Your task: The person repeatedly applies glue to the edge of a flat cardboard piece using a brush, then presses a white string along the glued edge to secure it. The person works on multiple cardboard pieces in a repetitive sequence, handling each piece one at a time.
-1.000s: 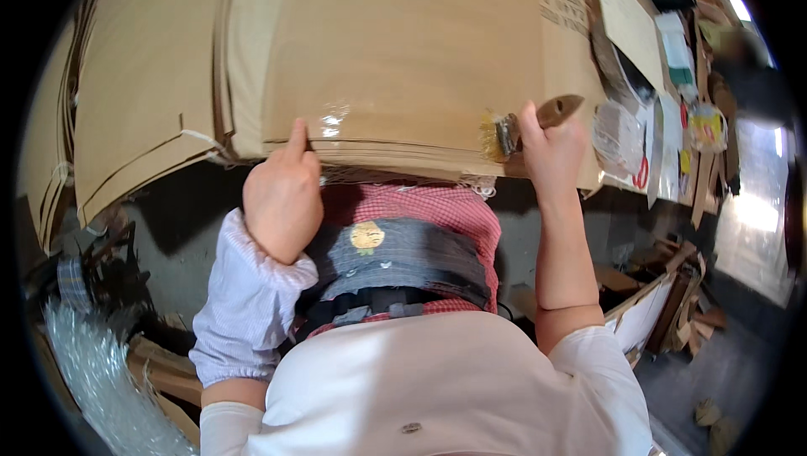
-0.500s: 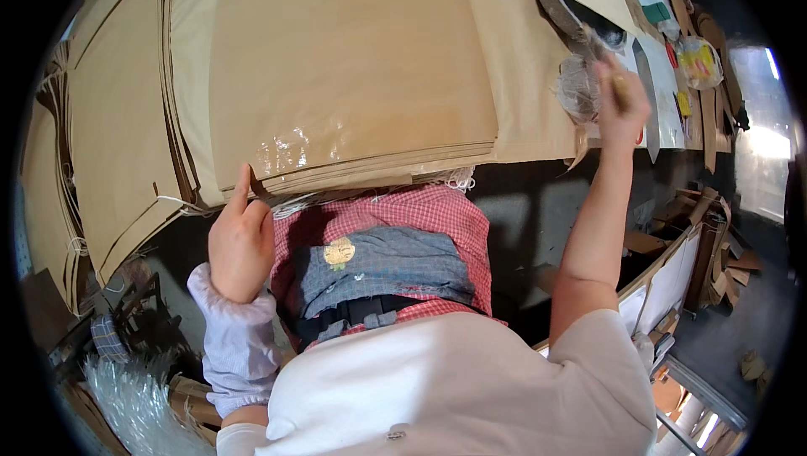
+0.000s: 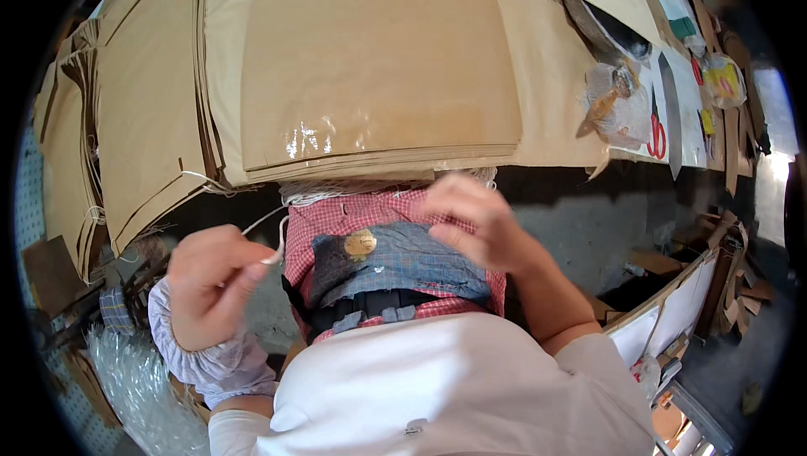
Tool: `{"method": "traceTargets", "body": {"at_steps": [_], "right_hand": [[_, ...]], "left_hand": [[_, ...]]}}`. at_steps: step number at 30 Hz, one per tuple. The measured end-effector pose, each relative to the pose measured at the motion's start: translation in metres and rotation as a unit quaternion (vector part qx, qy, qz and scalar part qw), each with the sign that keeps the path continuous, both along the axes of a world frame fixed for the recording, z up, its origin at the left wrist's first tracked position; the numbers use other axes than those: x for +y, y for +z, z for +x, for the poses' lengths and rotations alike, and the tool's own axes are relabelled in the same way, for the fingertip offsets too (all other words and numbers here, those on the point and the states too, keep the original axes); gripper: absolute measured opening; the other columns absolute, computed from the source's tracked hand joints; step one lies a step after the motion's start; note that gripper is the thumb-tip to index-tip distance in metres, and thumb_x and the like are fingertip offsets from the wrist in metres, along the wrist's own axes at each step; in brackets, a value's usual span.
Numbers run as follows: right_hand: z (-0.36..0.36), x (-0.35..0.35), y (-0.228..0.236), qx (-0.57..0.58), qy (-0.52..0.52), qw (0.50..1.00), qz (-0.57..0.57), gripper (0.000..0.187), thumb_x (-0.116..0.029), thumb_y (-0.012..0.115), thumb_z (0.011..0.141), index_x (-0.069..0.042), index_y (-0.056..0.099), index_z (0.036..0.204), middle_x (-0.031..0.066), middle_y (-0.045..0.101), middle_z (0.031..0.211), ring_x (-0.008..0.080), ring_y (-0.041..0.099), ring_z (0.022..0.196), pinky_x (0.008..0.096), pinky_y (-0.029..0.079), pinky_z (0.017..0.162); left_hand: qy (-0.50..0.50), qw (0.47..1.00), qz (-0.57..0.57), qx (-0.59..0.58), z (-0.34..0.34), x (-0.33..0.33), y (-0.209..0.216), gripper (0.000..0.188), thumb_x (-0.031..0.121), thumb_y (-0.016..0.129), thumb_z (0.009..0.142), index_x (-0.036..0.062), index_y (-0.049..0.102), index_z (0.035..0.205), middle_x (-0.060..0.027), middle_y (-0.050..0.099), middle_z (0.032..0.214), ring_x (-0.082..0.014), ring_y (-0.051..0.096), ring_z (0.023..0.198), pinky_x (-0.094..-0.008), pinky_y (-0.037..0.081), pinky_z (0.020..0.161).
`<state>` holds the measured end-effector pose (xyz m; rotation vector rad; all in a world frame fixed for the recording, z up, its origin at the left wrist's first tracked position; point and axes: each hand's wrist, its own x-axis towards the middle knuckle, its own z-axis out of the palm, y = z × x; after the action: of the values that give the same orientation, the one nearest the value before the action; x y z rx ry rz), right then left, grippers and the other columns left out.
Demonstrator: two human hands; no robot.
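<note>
- Left hand was off the table edge, in front of the body, thumb and fingers pinched together on the end of a white string
- String was in the air between that hand and the red checked cloth at the waist
- Right hand was over the right side of that cloth, just short of the table edge, fingers bent; motion blur, so couldn't tell whether they were together or gripping anything
- More white strings hung in a bundle along the near edge of the table, below the paper stack
- Paper stack lay flat on the table straight ahead, brown, with shiny patches near its front left corner
- Brush was out of hand, lying on clear plastic to the right of the stack
- Red-handled scissors were just right of the plastic
- Tied brown bundle sat left of the stack, another strand around its near corner
- Grey-blue cloth with a round yellow patch lay over the checked one
- Clear plastic strands were heaped low on the left, well apart from the stack
</note>
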<state>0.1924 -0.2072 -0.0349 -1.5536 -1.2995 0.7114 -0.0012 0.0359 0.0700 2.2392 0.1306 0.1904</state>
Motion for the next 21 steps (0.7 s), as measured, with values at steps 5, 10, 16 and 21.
{"method": "traceTargets", "body": {"at_steps": [5, 10, 16, 21], "right_hand": [[-0.036, 0.041, 0.021, 0.209, 0.087, 0.972, 0.065, 0.044, -0.013, 0.066, 0.083, -0.001, 0.051, 0.122, 0.0134, 0.056, 0.112, 0.0247, 0.056, 0.101, 0.0351, 0.045, 0.089], [-0.006, -0.007, 0.029, 0.19, 0.026, 0.978, -0.077, 0.012, -0.009, 0.057, 0.09, 0.001, 0.061, 0.097, 0.0079, 0.061, 0.08, 0.0172, 0.058, 0.075, 0.0297, 0.047, 0.068], [0.053, -0.044, 0.063, 0.041, -0.181, 0.978, -0.089, 0.015, -0.005, 0.062, 0.082, 0.0, 0.069, 0.094, 0.0042, 0.064, 0.08, 0.0113, 0.058, 0.075, 0.0242, 0.046, 0.066], [0.099, -0.013, 0.014, 0.108, -0.285, 0.937, -0.173, 0.013, -0.008, 0.067, 0.08, 0.003, 0.068, 0.087, 0.0051, 0.064, 0.079, 0.0104, 0.058, 0.072, 0.024, 0.045, 0.065]], "left_hand": [[-0.082, 0.997, -0.002, 0.001, 0.038, -0.04, -0.009, 0.011, 0.001, 0.067, 0.072, 0.0009, 0.065, 0.083, -0.0098, 0.052, 0.06, -0.0261, 0.052, 0.052, -0.0348, 0.04, 0.047], [0.015, 0.998, 0.028, 0.05, 0.006, -0.011, -0.008, 0.014, -0.004, 0.065, 0.072, -0.001, 0.065, 0.085, -0.0103, 0.054, 0.063, -0.0222, 0.052, 0.054, -0.03, 0.038, 0.049], [0.145, 0.987, 0.073, 0.019, -0.011, 0.036, -0.017, 0.009, -0.002, 0.059, 0.085, -0.0022, 0.065, 0.092, -0.0014, 0.056, 0.07, -0.0078, 0.049, 0.064, -0.021, 0.037, 0.056], [0.15, 0.988, 0.022, 0.037, 0.04, 0.074, -0.096, 0.008, 0.004, 0.065, 0.082, -0.0023, 0.066, 0.086, -0.0069, 0.063, 0.075, -0.0125, 0.056, 0.066, -0.0249, 0.044, 0.061]]}}
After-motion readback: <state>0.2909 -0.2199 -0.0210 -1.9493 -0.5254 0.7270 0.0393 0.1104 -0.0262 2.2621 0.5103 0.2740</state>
